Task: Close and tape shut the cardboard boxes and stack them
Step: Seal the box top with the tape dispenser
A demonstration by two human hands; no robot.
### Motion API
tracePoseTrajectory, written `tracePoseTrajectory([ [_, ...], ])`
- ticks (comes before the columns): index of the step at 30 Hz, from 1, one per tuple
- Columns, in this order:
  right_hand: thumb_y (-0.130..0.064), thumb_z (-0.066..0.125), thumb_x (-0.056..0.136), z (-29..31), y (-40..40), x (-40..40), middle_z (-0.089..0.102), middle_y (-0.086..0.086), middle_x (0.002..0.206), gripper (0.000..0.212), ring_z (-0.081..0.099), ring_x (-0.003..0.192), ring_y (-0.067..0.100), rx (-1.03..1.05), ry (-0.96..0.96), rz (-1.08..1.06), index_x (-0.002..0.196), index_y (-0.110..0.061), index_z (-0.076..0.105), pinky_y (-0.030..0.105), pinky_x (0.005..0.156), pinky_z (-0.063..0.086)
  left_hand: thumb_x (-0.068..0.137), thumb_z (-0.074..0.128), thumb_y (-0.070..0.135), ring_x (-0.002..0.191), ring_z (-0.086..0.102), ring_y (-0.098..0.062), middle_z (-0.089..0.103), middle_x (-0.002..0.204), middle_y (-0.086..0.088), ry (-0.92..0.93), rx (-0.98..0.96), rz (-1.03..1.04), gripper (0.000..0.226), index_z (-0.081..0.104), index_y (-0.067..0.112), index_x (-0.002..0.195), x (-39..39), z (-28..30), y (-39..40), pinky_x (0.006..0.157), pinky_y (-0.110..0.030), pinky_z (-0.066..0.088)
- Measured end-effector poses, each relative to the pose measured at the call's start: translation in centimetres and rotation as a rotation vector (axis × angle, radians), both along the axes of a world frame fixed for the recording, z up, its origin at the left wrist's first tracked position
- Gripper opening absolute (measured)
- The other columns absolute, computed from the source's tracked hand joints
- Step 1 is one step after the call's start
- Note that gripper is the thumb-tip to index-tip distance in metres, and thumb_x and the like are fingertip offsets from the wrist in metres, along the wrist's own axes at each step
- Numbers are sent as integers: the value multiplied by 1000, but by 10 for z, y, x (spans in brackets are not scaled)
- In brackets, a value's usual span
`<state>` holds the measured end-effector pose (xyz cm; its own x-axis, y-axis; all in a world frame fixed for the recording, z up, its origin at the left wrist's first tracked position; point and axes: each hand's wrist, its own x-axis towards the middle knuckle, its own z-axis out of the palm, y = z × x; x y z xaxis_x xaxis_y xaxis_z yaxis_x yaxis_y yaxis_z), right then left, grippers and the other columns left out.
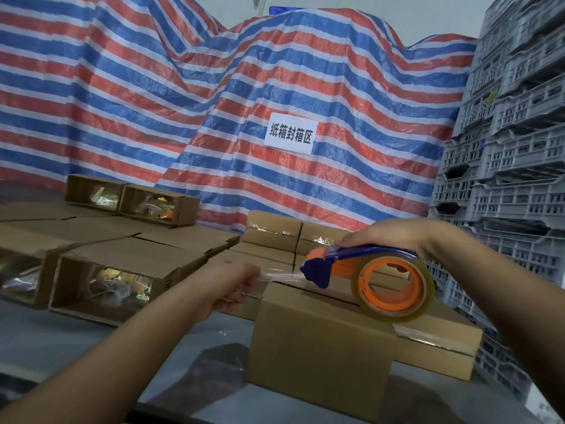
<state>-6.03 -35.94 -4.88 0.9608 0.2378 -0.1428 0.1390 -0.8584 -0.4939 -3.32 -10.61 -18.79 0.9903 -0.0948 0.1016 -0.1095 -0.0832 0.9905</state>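
The cardboard box (321, 341) on the bench (189, 347) is being taped — the tape dispenser (376, 270) is gripped by the right hand (394, 237), the tape end (275, 276) pinched by the left hand (235, 286) — pressing down likely comes next.

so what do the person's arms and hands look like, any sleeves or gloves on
Both forearms are bare, with no sleeve in view. The left hand and right hand wear no gloves, and no watch, ring or band shows on either wrist.
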Motion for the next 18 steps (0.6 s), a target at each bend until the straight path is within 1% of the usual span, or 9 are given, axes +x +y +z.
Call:
tracePoseTrajectory([
  [3, -46, 50, 101, 0, 1, 1, 70, -3, 70, 40, 63, 56, 6, 3, -2, -18, 125, -15, 58, 16, 55, 51, 92, 61, 27, 43, 48, -6, 59, 53, 7, -23, -6, 19, 15, 66, 14, 84, 3, 0, 0, 42, -17, 43],
  [5, -46, 49, 101, 0, 2, 0, 71, -3, 73, 37, 64, 60, 6, -14, -16, -17, 124, -18, 58, 16, 57, 52, 92, 61, 28, 43, 47, -5, 58, 53, 7, -25, -6, 23, 17, 66, 14, 84, 5, -1, 1, 42, -17, 41],
  [7, -46, 49, 101, 0, 4, 0, 71, -2, 77, 34, 64, 62, 7, -29, -19, -13, 123, -21, 58, 16, 59, 53, 93, 62, 33, 43, 46, -5, 57, 53, 7, -17, -14, 12, 22, 66, 14, 84, 6, -2, 1, 43, -17, 40],
  [9, -45, 49, 101, 1, 5, 0, 70, -1, 75, 32, 64, 60, 8, -15, 6, -21, 122, -22, 58, 16, 57, 52, 90, 65, 42, 42, 44, -4, 55, 51, 8, -18, -10, 4, 28, 65, 14, 84, 7, -4, 1, 43, -17, 40],
  [11, -44, 49, 101, 1, 6, 0, 69, -2, 72, 35, 63, 58, 7, -20, 14, -21, 125, -19, 57, 16, 56, 51, 87, 68, 45, 42, 44, -3, 54, 51, 9, -26, 13, 3, 32, 66, 13, 89, 8, -6, 0, 43, -17, 40],
  [14, -43, 47, 102, 1, 6, 0, 69, -3, 71, 33, 62, 57, 6, -32, 11, -5, 124, -20, 56, 15, 56, 51, 87, 68, 42, 45, 44, -3, 55, 60, 6, -26, 32, -5, 37, 66, 11, 105, 10, -9, 0, 43, -17, 39],
  [17, -43, 46, 103, 1, 7, 0, 68, -4, 68, 28, 61, 55, 5, -49, 16, 2, 120, -24, 57, 15, 55, 51, 88, 68, 39, 44, 42, -4, 53, 59, 6, -14, 23, -14, 36, 66, 11, 110, 12, -11, 1, 42, -17, 37],
  [18, -44, 46, 103, 1, 7, 0, 68, -4, 68, 29, 61, 55, 6, -64, 9, 4, 121, -24, 58, 15, 55, 51, 88, 68, 39, 45, 42, -4, 53, 58, 6, -8, 21, -19, 34, 67, 12, 110, 13, -12, 1, 42, -17, 37],
])
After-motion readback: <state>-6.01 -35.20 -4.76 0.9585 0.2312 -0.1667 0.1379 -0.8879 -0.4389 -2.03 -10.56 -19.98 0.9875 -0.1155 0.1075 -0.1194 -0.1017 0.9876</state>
